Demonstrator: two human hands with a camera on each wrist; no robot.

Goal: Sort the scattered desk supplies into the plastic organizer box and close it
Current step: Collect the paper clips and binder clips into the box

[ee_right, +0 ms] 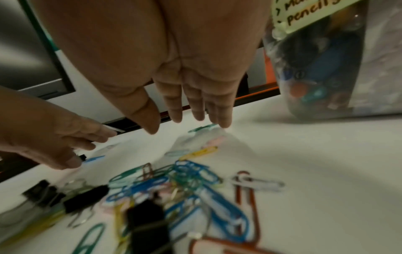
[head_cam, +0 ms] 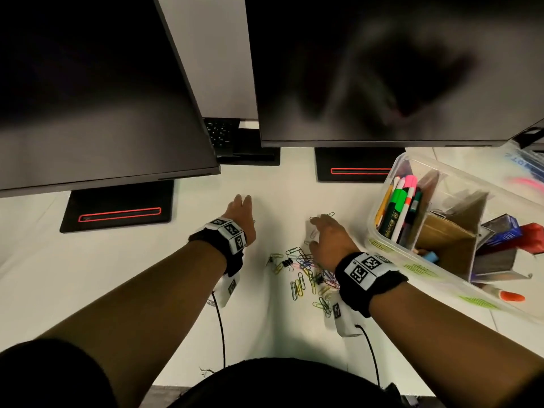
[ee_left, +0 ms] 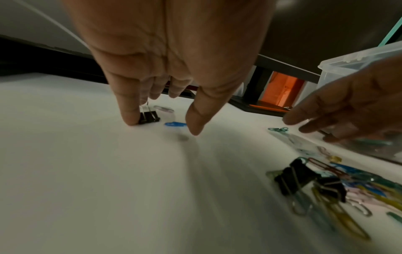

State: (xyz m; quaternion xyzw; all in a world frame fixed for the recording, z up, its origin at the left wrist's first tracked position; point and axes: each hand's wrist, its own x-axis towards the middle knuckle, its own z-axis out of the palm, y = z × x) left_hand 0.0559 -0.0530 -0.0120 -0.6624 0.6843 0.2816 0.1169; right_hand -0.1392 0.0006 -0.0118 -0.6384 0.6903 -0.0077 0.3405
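Observation:
A heap of coloured paper clips (head_cam: 306, 272) with a few black binder clips (head_cam: 287, 262) lies on the white desk between my hands. My left hand (ee_left: 163, 127) reaches down with straight fingers; one fingertip (ee_left: 130, 118) touches a lone black binder clip (ee_left: 150, 116), and a blue paper clip (ee_left: 175, 124) lies beside the thumb. My right hand (ee_right: 187, 127) hovers flat with straight fingers over a green paper clip (ee_right: 201, 128), holding nothing. The clear plastic organizer box (head_cam: 391, 248) stands uncovered at the right, with pens and highlighters (head_cam: 403, 207) upright beside cardboard dividers.
Two dark monitors (head_cam: 382, 69) hang over the back of the desk, their black bases (head_cam: 117, 210) behind my hands. A keyboard (head_cam: 220, 134) shows between them. What looks like a clear lid (head_cam: 506, 166) lies behind the box. The desk's front edge is at my body.

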